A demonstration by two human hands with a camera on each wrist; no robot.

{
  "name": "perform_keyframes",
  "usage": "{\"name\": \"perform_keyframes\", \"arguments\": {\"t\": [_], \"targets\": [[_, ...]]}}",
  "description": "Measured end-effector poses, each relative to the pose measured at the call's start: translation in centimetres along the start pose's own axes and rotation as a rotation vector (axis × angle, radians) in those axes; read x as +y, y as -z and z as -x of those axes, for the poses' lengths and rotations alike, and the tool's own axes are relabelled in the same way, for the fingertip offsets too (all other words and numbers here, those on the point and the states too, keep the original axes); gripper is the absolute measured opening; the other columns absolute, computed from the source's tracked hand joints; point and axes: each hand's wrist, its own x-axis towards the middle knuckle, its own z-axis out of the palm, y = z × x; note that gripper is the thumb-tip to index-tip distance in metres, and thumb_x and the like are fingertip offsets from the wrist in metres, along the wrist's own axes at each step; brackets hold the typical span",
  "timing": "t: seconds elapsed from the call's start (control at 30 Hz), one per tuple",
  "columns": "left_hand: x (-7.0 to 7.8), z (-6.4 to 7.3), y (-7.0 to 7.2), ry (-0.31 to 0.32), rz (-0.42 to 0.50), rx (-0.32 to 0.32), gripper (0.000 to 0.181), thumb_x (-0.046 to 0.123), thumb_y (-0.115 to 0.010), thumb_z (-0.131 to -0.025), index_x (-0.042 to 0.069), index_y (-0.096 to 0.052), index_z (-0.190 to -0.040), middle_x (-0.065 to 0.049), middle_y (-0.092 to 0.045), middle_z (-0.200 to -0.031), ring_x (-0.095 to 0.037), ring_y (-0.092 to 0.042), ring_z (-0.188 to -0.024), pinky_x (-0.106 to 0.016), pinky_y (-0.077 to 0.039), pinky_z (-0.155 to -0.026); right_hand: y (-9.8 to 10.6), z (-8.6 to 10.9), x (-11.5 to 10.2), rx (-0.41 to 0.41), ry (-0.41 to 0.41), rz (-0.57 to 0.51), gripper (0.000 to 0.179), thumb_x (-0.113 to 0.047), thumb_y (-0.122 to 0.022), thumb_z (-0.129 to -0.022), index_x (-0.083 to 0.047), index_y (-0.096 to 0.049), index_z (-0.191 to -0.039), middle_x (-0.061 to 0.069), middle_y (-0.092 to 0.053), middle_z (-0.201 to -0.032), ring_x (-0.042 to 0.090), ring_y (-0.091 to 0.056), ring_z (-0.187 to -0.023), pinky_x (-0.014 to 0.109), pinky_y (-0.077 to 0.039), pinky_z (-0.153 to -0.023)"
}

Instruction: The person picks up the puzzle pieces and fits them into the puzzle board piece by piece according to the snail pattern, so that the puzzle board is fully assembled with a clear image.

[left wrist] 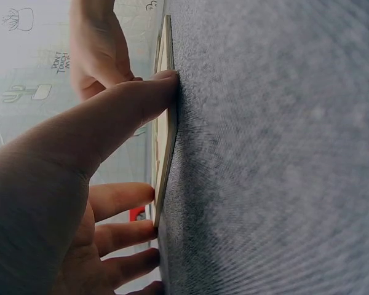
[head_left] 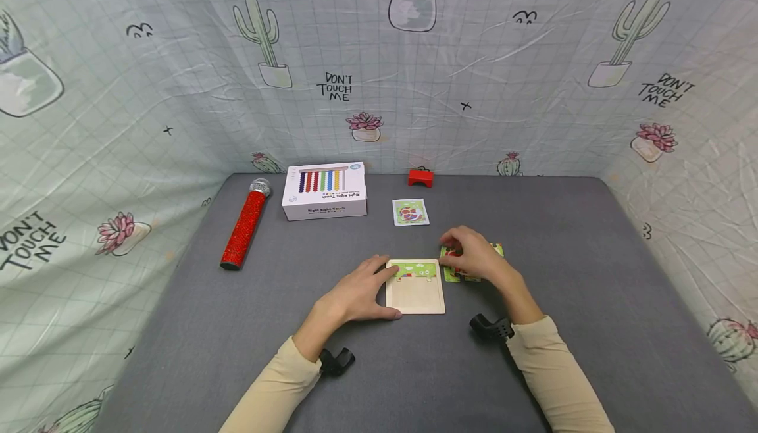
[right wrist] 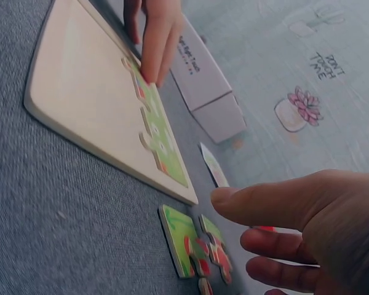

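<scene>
A square wooden puzzle board (head_left: 414, 298) lies before me, with joined green puzzle pieces (head_left: 419, 269) filling its far strip. My left hand (head_left: 358, 291) rests at the board's left side. In the left wrist view, its thumb (left wrist: 154, 89) touches the near edge and its index finger (left wrist: 126, 195) reaches the far part; the fingers are mostly straight. My right hand (head_left: 474, 252) hovers over loose puzzle pieces (right wrist: 181, 236) just right of the board. In the right wrist view, its thumb (right wrist: 258, 203) and fingers are apart with nothing between them. The hand partly hides the pieces in the head view.
Beyond the board lies a square picture card (head_left: 410, 212), with a red arch block (head_left: 420, 178) behind it. A white box (head_left: 324, 191) stands at the back left, beside a red glittery microphone (head_left: 245, 226). A patterned cloth (head_left: 414, 91) hangs behind the grey table (head_left: 379, 380).
</scene>
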Motion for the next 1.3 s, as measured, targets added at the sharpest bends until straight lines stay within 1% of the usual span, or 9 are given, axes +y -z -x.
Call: {"name": "perform_keyframes", "arguments": {"t": [0.13, 0.37, 0.47, 0.57, 0.67, 0.8, 0.9, 1.13, 1.3], "targets": [[0.1, 0.0, 0.0, 0.004, -0.006, -0.007, 0.089, 0.057, -0.077, -0.08, 0.017, -0.045, -0.152, -0.01, -0.034, -0.161, -0.033, -0.029, -0.151, -0.052, -0.04, -0.115, 0.1, 0.1, 0.5, 0.002, 0.0, 0.006, 0.037, -0.022, -0.079, -0.087, -0.004, -0.068, -0.117, 0.011, -0.065, -0.106, 0.023, -0.058, -0.092, 0.038, -0.05, -0.081], [0.0, -0.1, -0.1, 0.005, -0.014, -0.005, 0.089, 0.057, -0.077, -0.079, 0.017, -0.045, -0.152, -0.01, -0.034, -0.161, -0.033, -0.029, -0.151, -0.053, -0.041, -0.114, 0.4, 0.2, 1.3, 0.0, -0.012, 0.007, 0.032, -0.02, -0.076, -0.088, -0.002, -0.069, -0.114, 0.013, -0.065, -0.105, 0.024, -0.059, -0.091, 0.038, -0.05, -0.079], [0.0, -0.1, -0.1, 0.01, -0.019, -0.013, 0.09, 0.058, -0.077, -0.079, 0.018, -0.044, -0.152, -0.01, -0.033, -0.162, -0.033, -0.028, -0.152, -0.053, -0.04, -0.115, 0.5, 0.4, 1.4, 0.001, -0.013, 0.016, 0.032, -0.021, -0.076, -0.088, -0.002, -0.07, -0.113, 0.014, -0.065, -0.105, 0.026, -0.059, -0.093, 0.042, -0.05, -0.082], [0.0, -0.1, -0.1, 0.01, -0.022, -0.014, 0.09, 0.059, -0.077, -0.079, 0.018, -0.044, -0.152, -0.01, -0.033, -0.162, -0.032, -0.028, -0.152, -0.052, -0.04, -0.115, 0.5, 0.4, 1.4, 0.003, -0.018, 0.042, 0.031, -0.022, -0.077, -0.088, -0.002, -0.072, -0.112, 0.014, -0.065, -0.106, 0.029, -0.057, -0.098, 0.047, -0.048, -0.087], [0.0, -0.1, -0.1, 0.011, -0.021, -0.014, 0.09, 0.058, -0.077, -0.079, 0.018, -0.044, -0.153, -0.01, -0.033, -0.162, -0.032, -0.028, -0.152, -0.051, -0.039, -0.116, 0.5, 0.5, 1.4, -0.001, -0.031, 0.062, 0.03, -0.022, -0.076, -0.089, -0.002, -0.073, -0.111, 0.014, -0.064, -0.105, 0.031, -0.055, -0.1, 0.048, -0.046, -0.087], [0.0, -0.1, -0.1, 0.012, -0.019, -0.013, 0.089, 0.058, -0.076, -0.08, 0.018, -0.044, -0.153, -0.009, -0.033, -0.162, -0.032, -0.027, -0.152, -0.051, -0.038, -0.117, 0.5, 0.5, 1.4, -0.006, -0.048, 0.069, 0.026, -0.021, -0.075, -0.09, -0.003, -0.074, -0.11, 0.013, -0.062, -0.103, 0.03, -0.053, -0.098, 0.045, -0.045, -0.082], [0.0, -0.2, -0.1, 0.007, -0.019, -0.006, 0.089, 0.057, -0.077, -0.08, 0.017, -0.045, -0.152, -0.01, -0.033, -0.162, -0.033, -0.028, -0.152, -0.051, -0.039, -0.117, 0.4, 0.5, 1.4, 0.002, -0.055, 0.065, 0.024, -0.02, -0.075, -0.089, -0.004, -0.074, -0.107, 0.012, -0.062, -0.101, 0.029, -0.053, -0.096, 0.043, -0.045, -0.082], [-0.1, -0.2, -0.2, 0.002, -0.024, -0.004, 0.09, 0.057, -0.077, -0.079, 0.016, -0.044, -0.152, -0.011, -0.033, -0.162, -0.033, -0.028, -0.152, -0.05, -0.038, -0.117, 0.2, 0.1, 1.4, 0.013, -0.046, 0.055, 0.022, -0.018, -0.077, -0.088, -0.002, -0.071, -0.101, 0.011, -0.059, -0.094, 0.023, -0.051, -0.087, 0.036, -0.043, -0.077], [-0.1, -0.2, -0.3, 0.003, -0.028, -0.006, 0.091, 0.058, -0.077, -0.079, 0.017, -0.044, -0.153, -0.01, -0.033, -0.162, -0.033, -0.028, -0.152, -0.05, -0.038, -0.118, 0.5, 0.1, 1.2, 0.014, -0.074, 0.016, 0.019, -0.015, -0.076, -0.088, -0.003, -0.068, -0.1, 0.008, -0.063, -0.09, 0.019, -0.056, -0.082, 0.032, -0.045, -0.073]]}}
